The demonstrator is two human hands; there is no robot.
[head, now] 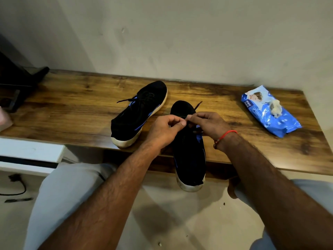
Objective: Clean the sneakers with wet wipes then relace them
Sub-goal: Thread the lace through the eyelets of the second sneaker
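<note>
Relacing stage, by the look of it. Best done by keeping the black lace (197, 105) taut and flat between both pinches, feeding the tip squarely through the next eyelet, and evening both ends before moving on.

Left hand (164, 129) curled, thumb and forefinger pinching the lace over the near sneaker (189, 159). Right hand (207, 124) likewise curled, fingertips pinching the lace just beside the left thumb, red thread at the wrist. Both forearms reaching forward, wrists low over the shoe.

Near sneaker on the table (72, 109), heel overhanging the front edge. Far sneaker (138, 112) just beside it, laces loose. Wet wipes pack (270, 112) well apart to the right.
</note>
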